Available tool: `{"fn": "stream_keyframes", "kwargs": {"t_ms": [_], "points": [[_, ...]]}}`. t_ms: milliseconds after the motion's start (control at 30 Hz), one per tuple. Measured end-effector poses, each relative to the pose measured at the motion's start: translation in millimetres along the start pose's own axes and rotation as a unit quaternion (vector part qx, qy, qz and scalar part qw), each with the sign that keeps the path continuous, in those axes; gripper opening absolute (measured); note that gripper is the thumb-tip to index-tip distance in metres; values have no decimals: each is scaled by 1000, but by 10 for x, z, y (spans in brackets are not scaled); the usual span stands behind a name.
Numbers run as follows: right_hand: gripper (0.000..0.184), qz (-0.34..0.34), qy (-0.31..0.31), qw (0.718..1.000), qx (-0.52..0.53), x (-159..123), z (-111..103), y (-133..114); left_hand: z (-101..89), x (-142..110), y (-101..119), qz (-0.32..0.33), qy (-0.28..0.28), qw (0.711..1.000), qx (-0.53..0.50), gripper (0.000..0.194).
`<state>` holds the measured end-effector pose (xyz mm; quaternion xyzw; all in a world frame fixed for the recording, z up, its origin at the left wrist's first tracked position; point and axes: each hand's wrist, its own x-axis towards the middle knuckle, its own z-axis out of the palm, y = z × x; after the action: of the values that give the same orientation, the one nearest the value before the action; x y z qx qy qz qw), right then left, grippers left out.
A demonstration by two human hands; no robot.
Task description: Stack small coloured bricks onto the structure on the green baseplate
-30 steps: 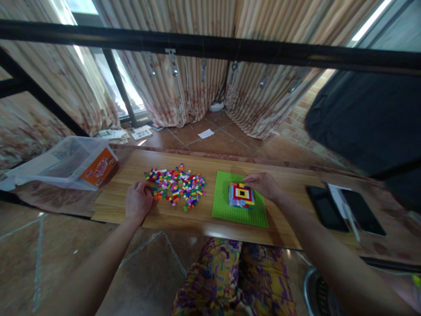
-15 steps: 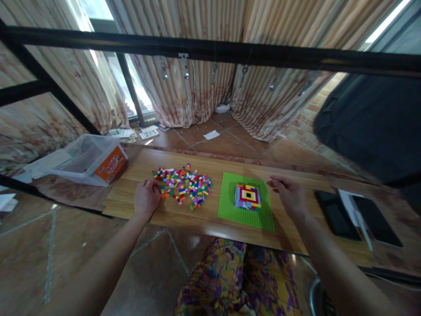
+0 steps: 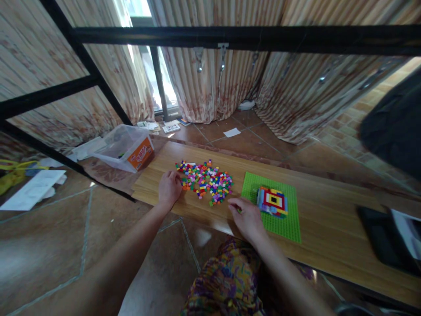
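Observation:
A pile of small coloured toy bricks (image 3: pixel 217 182) lies spread on the wooden board. My left hand (image 3: pixel 170 189) rests at the left edge of this pile, its fingers curled together; what they pinch, if anything, is hidden. Between the pile and the green baseplate (image 3: pixel 286 230) is my right hand (image 3: pixel 247 218), palm down, with thumb and forefinger a little apart. A bit of green shows in the gap between them. On the baseplate stands a square brick build (image 3: pixel 272 202), topped by red, white and yellow rings around a dark centre.
A clear plastic box (image 3: pixel 123 149) with an orange label stands beyond the left end of the wooden board (image 3: pixel 325 210). A black tablet-like object (image 3: pixel 383 239) lies at the right. A black metal bar (image 3: pixel 184 38) crosses in front of the curtains.
My right hand has moved left, from the right side of the baseplate to its left, near the pile. My left hand stays beside the bricks. The view has turned right-to-left.

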<state>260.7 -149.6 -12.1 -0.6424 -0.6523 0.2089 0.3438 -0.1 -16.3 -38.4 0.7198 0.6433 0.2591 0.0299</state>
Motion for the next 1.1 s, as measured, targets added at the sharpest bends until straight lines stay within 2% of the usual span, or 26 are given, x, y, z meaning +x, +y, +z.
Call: {"fn": "stream_keyframes", "kwargs": {"t_ms": [333,633,733,800,900,967,1033,1100], "points": [[20,-11,3,997,-79,85,260,-15,18,-4,-16,-6,-1,1000,-2,21],[21,-21,0,995,-93,124,360,-22,-5,4,-10,4,-4,1000,-3,22],[21,-17,7,997,-71,116,319,-84,-13,11,-15,1,-3,1000,2,22],[20,-13,22,999,-42,100,202,-116,-17,14,-20,1,-3,1000,1,21],[19,10,76,997,7,76,-151,-42,-18,18,-26,6,-1,1000,0,21],[17,41,131,990,27,78,-478,136,-17,21,-28,6,2,1000,3,21],[19,101,189,976,46,103,-815,407,-17,24,-28,5,2,1000,7,20],[25,148,216,963,55,151,-1092,712,-18,27,-25,5,2,1000,10,20]]}}
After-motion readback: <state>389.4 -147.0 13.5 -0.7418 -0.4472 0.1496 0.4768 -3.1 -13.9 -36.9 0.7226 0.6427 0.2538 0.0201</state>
